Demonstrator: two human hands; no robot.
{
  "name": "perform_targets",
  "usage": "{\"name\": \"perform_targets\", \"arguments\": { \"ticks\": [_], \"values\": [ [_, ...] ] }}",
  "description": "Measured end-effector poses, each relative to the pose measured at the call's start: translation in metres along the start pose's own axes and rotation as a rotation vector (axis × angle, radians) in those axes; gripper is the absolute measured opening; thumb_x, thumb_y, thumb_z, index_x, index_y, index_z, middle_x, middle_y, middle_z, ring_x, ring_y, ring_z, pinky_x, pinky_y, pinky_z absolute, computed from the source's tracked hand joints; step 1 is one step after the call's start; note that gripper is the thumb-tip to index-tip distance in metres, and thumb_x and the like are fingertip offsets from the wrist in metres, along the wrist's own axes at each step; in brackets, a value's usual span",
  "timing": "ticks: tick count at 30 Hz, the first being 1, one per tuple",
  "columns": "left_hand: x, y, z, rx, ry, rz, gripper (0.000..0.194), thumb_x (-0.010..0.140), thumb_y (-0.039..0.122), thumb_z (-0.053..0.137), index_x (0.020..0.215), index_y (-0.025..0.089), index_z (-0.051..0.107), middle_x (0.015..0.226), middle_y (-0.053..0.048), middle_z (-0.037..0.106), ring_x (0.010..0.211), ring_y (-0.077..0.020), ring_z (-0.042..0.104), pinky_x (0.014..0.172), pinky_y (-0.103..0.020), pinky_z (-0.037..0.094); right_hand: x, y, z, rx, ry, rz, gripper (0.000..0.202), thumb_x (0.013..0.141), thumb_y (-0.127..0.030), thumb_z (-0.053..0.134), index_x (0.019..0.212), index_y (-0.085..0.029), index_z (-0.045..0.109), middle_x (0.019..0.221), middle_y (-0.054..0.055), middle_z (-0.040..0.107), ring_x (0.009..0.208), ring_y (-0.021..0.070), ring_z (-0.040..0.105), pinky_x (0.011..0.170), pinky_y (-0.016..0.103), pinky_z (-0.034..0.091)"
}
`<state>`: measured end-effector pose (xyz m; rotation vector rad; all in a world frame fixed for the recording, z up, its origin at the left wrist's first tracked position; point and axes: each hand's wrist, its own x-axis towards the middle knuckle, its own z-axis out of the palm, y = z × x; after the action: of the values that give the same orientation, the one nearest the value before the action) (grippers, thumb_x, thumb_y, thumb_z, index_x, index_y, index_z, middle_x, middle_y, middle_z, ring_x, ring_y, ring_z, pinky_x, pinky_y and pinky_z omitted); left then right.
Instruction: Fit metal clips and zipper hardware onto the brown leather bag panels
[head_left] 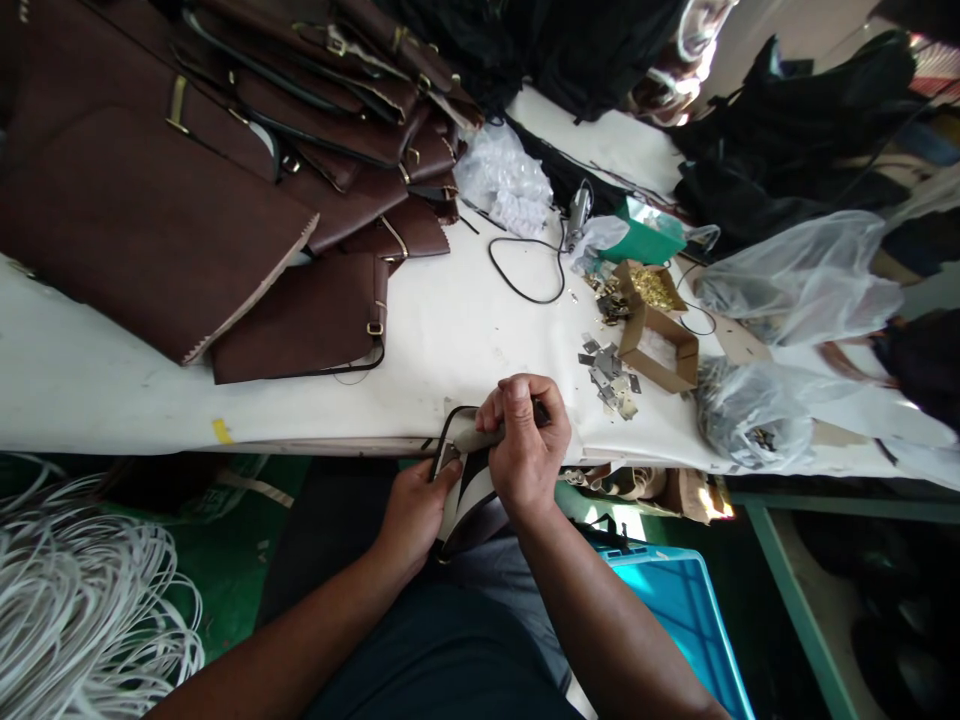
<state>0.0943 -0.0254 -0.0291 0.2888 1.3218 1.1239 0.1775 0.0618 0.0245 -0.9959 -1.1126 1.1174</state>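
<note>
At the table's near edge, my left hand (416, 508) pinches a leather bag piece (480, 490) with black edging and a pale inner side. Its thumb presses near a small fitting on the piece. My right hand (529, 445) is closed in a fist just to the right, over the upper part of that piece. A greyish, narrow shape sticks out from the fist toward my left thumb, and a bit of something dark shows within the fingers. What the fist holds is mostly hidden. Several flat metal plates (606, 375) lie on the table beyond my right hand.
Brown leather bags (150, 190) are piled at the left. Small cardboard boxes (658, 347), a green box (645, 232), plastic bags (754, 410) and a corded tool (579, 212) lie at the right. Below are a blue crate (667, 590) and white cord coils (82, 600).
</note>
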Motion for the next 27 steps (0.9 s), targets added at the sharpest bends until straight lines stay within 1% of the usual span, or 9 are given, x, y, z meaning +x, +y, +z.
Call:
{"name": "perform_targets", "arguments": {
  "ticks": [2, 5, 9, 13, 16, 18, 21, 23, 27],
  "values": [
    [0.000, 0.001, 0.001, 0.000, 0.008, -0.006, 0.042, 0.071, 0.056, 0.086, 0.079, 0.016, 0.076, 0.071, -0.002, 0.072, 0.067, -0.0178, 0.061, 0.064, -0.027, 0.045, -0.002, 0.000, 0.001, -0.003, -0.023, -0.002, 0.030, 0.101, -0.049, 0.071, 0.091, -0.023, 0.059, 0.063, -0.006, 0.052, 0.053, 0.0115, 0.051, 0.053, 0.027, 0.045],
    [0.000, 0.001, 0.001, -0.002, 0.020, -0.026, 0.039, 0.072, 0.054, 0.086, 0.074, 0.017, 0.073, 0.066, 0.000, 0.068, 0.062, -0.0152, 0.056, 0.058, -0.025, 0.041, -0.007, -0.001, 0.003, -0.044, -0.105, -0.008, 0.029, 0.102, -0.048, 0.069, 0.090, -0.023, 0.060, 0.063, -0.006, 0.053, 0.054, 0.0119, 0.051, 0.051, 0.027, 0.043],
    [-0.001, 0.001, 0.001, -0.010, 0.001, -0.054, 0.036, 0.071, 0.050, 0.085, 0.072, 0.017, 0.071, 0.065, 0.000, 0.068, 0.062, -0.0161, 0.058, 0.057, -0.026, 0.041, -0.014, -0.002, 0.000, -0.118, -0.211, -0.088, 0.025, 0.104, -0.042, 0.068, 0.090, -0.023, 0.062, 0.068, -0.003, 0.057, 0.060, 0.0133, 0.054, 0.058, 0.029, 0.046],
    [-0.002, 0.002, -0.001, -0.004, -0.046, -0.061, 0.034, 0.065, 0.043, 0.090, 0.080, 0.016, 0.076, 0.073, -0.003, 0.074, 0.066, -0.0192, 0.064, 0.061, -0.028, 0.046, -0.015, 0.000, -0.005, -0.083, -0.196, -0.095, 0.024, 0.104, -0.043, 0.067, 0.091, -0.023, 0.063, 0.067, -0.004, 0.056, 0.057, 0.0129, 0.053, 0.056, 0.029, 0.045],
    [-0.002, 0.002, -0.001, 0.004, -0.029, -0.050, 0.033, 0.063, 0.041, 0.090, 0.079, 0.016, 0.076, 0.074, -0.004, 0.074, 0.067, -0.0197, 0.064, 0.062, -0.028, 0.046, -0.015, -0.001, -0.008, -0.059, -0.194, -0.103, 0.022, 0.104, -0.041, 0.067, 0.093, -0.022, 0.066, 0.069, -0.003, 0.057, 0.060, 0.0135, 0.055, 0.057, 0.030, 0.047],
    [-0.003, 0.002, 0.000, 0.006, -0.013, -0.041, 0.031, 0.063, 0.040, 0.089, 0.076, 0.016, 0.074, 0.071, -0.003, 0.073, 0.066, -0.0191, 0.063, 0.062, -0.028, 0.045, -0.016, -0.005, -0.008, -0.059, -0.187, -0.162, 0.020, 0.105, -0.040, 0.066, 0.096, -0.022, 0.068, 0.072, -0.002, 0.059, 0.063, 0.0144, 0.057, 0.061, 0.031, 0.049],
    [-0.003, 0.003, 0.002, 0.006, -0.002, -0.036, 0.028, 0.062, 0.038, 0.089, 0.070, 0.017, 0.072, 0.067, -0.001, 0.070, 0.064, -0.0178, 0.060, 0.061, -0.027, 0.043, -0.017, -0.011, -0.006, -0.090, -0.169, -0.277, 0.021, 0.107, -0.042, 0.063, 0.098, -0.024, 0.069, 0.076, 0.000, 0.060, 0.066, 0.0165, 0.059, 0.064, 0.035, 0.051],
    [-0.004, 0.004, 0.002, 0.006, -0.002, -0.037, 0.029, 0.061, 0.039, 0.089, 0.067, 0.018, 0.070, 0.065, -0.001, 0.068, 0.062, -0.0172, 0.058, 0.060, -0.027, 0.042, -0.019, -0.012, -0.005, -0.121, -0.199, -0.307, 0.021, 0.106, -0.043, 0.062, 0.098, -0.025, 0.070, 0.078, 0.002, 0.062, 0.070, 0.0186, 0.061, 0.067, 0.037, 0.053],
    [-0.004, 0.006, 0.004, -0.003, -0.008, -0.032, 0.033, 0.060, 0.044, 0.090, 0.065, 0.019, 0.069, 0.064, -0.001, 0.066, 0.062, -0.0177, 0.056, 0.060, -0.028, 0.040, -0.023, -0.004, -0.006, -0.155, -0.279, -0.246, 0.017, 0.106, -0.039, 0.062, 0.098, -0.026, 0.069, 0.085, 0.004, 0.066, 0.078, 0.0213, 0.067, 0.070, 0.039, 0.055]
  ]
}}
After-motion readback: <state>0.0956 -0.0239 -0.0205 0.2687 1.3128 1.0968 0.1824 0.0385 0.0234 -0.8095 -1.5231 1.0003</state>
